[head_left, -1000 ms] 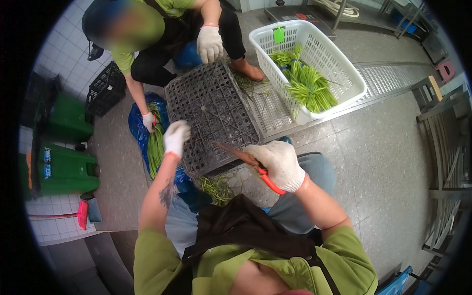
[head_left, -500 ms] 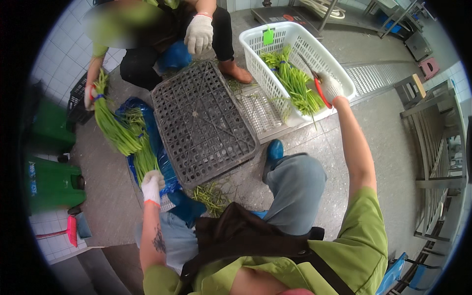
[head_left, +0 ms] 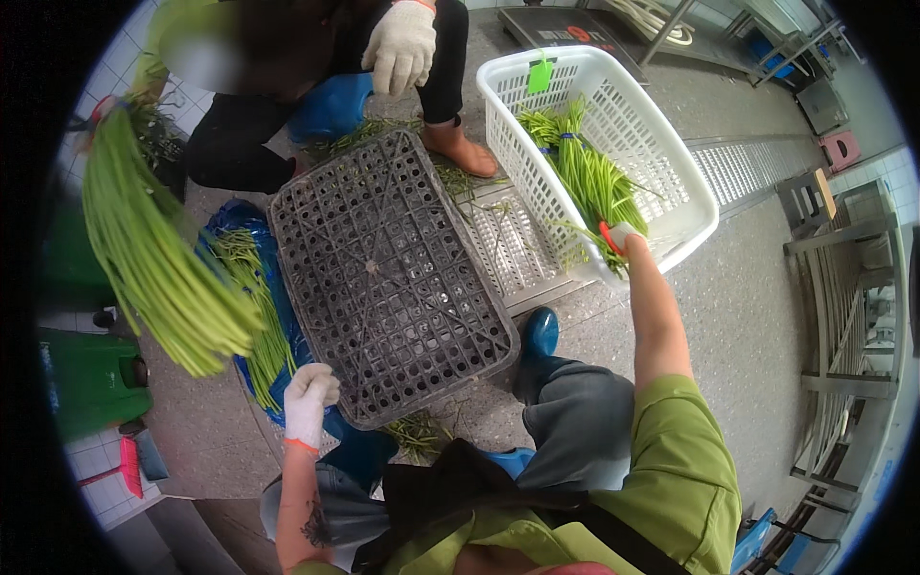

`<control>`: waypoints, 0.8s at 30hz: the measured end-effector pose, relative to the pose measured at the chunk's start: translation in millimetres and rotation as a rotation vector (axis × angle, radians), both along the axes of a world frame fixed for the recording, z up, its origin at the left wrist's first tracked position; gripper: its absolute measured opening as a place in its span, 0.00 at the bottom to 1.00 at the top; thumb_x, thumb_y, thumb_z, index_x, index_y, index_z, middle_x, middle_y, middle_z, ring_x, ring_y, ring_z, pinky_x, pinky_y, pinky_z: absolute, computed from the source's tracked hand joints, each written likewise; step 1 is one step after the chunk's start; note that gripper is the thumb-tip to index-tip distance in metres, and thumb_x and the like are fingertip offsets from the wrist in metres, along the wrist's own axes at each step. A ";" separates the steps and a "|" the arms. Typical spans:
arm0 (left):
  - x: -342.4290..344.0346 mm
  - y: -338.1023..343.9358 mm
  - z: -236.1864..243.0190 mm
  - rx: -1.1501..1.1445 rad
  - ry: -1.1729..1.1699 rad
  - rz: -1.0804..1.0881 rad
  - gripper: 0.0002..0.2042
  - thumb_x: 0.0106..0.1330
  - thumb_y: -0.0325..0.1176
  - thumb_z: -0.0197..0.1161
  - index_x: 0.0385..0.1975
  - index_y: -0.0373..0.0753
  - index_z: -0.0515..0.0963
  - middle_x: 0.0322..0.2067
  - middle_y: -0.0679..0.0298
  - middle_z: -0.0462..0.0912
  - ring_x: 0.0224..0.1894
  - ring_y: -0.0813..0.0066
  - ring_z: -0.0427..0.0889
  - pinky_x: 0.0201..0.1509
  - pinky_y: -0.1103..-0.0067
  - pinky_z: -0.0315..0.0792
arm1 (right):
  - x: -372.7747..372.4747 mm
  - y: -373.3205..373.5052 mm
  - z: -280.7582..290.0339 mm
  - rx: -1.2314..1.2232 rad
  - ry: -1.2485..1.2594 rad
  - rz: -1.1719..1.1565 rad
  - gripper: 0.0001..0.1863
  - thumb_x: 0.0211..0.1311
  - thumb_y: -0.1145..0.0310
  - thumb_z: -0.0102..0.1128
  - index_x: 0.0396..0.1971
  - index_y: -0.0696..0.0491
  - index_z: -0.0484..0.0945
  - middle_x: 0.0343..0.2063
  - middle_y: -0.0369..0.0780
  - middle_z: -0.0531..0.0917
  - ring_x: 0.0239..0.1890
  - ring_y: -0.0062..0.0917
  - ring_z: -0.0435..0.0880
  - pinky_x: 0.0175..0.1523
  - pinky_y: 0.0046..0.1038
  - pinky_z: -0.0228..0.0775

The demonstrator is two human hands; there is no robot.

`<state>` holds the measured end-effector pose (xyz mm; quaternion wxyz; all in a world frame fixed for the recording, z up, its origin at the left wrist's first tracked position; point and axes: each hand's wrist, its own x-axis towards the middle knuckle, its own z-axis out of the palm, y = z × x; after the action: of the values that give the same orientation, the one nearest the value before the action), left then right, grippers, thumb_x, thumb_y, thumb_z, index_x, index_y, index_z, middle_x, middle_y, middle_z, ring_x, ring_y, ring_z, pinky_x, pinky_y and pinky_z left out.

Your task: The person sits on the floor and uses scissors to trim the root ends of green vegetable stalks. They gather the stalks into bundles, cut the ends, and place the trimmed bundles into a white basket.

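My left hand (head_left: 310,393), in a white glove, is closed beside the near left corner of a black plastic crate (head_left: 383,259); no stalk shows in its fingers. Just past it, banded garlic scapes (head_left: 251,297) lie on a blue plastic bag (head_left: 292,340). My right hand (head_left: 625,236) reaches into a white basket (head_left: 695,235), closed on red-handled scissors (head_left: 609,240) whose blades are hidden. Its fingers rest at the near end of the blue-banded garlic scapes (head_left: 586,172) there. At the left, a co-worker's hand (head_left: 100,120) holds up another long bundle of garlic scapes (head_left: 158,249).
The co-worker's other gloved hand (head_left: 399,53) hangs above the crate's far side. Loose trimmings (head_left: 417,436) lie by my boots. Green bins (head_left: 91,383) and a pink broom (head_left: 129,467) stand at the left, a metal rack (head_left: 834,316) at the right.
My left hand has come off the stalks and moved slightly toward the crate. My right hand has lowered the scissors nearer into the basket. The co-worker has lifted the bundle up and left.
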<state>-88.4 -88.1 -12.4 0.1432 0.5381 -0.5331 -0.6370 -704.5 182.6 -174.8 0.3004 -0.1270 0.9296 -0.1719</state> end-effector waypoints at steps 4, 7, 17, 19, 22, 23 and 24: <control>-23.6 -6.0 -8.9 0.020 0.041 0.009 0.07 0.68 0.28 0.57 0.41 0.33 0.77 0.29 0.62 0.80 0.26 0.79 0.76 0.31 0.83 0.71 | -62.1 41.2 38.5 0.258 0.278 0.084 0.29 0.49 0.46 0.64 0.40 0.57 0.85 0.37 0.52 0.86 0.43 0.43 0.86 0.45 0.36 0.76; -4.8 4.9 12.3 -0.005 0.016 0.032 0.07 0.67 0.27 0.55 0.41 0.32 0.76 0.29 0.62 0.80 0.26 0.79 0.75 0.31 0.83 0.70 | -14.8 -12.9 170.4 0.302 0.526 0.283 0.27 0.52 0.46 0.60 0.37 0.56 0.85 0.37 0.54 0.85 0.44 0.45 0.85 0.47 0.40 0.77; -13.4 -2.2 -2.3 0.002 -0.009 -0.084 0.08 0.67 0.28 0.56 0.41 0.34 0.76 0.29 0.64 0.80 0.27 0.80 0.75 0.32 0.83 0.70 | -32.1 -3.4 317.4 0.293 0.837 0.283 0.27 0.56 0.52 0.62 0.52 0.53 0.76 0.41 0.55 0.84 0.47 0.48 0.84 0.51 0.42 0.75; -11.2 -1.8 -2.7 -0.005 -0.017 -0.100 0.08 0.66 0.29 0.56 0.41 0.34 0.77 0.29 0.64 0.80 0.27 0.80 0.75 0.32 0.83 0.70 | -31.5 -7.5 307.4 0.261 0.880 0.232 0.25 0.57 0.54 0.61 0.52 0.52 0.75 0.40 0.55 0.85 0.46 0.48 0.84 0.50 0.43 0.76; -16.2 -3.8 -4.2 -0.016 -0.076 -0.197 0.09 0.67 0.32 0.56 0.43 0.37 0.76 0.31 0.65 0.80 0.30 0.79 0.77 0.36 0.81 0.71 | -41.2 0.4 275.2 0.348 0.922 0.229 0.16 0.61 0.63 0.55 0.48 0.51 0.73 0.36 0.55 0.85 0.42 0.51 0.85 0.46 0.47 0.75; -17.0 -2.5 -0.7 -0.023 -0.082 -0.201 0.10 0.66 0.33 0.57 0.43 0.37 0.76 0.31 0.66 0.80 0.29 0.79 0.76 0.35 0.81 0.70 | -34.5 -4.1 267.0 0.290 0.914 0.252 0.16 0.61 0.63 0.55 0.48 0.51 0.73 0.36 0.55 0.85 0.41 0.51 0.85 0.46 0.48 0.75; -12.7 -3.2 -0.3 -0.034 -0.073 -0.197 0.10 0.66 0.33 0.57 0.43 0.38 0.76 0.31 0.66 0.80 0.29 0.79 0.76 0.35 0.81 0.70 | -14.5 -11.3 266.2 0.234 0.905 0.278 0.16 0.61 0.63 0.55 0.48 0.51 0.73 0.36 0.56 0.85 0.41 0.51 0.85 0.46 0.48 0.75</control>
<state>-101.0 -91.3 -12.7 0.0693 0.5035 -0.5990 -0.6188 -719.0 171.3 91.4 -0.1016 -0.2771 0.9542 0.0480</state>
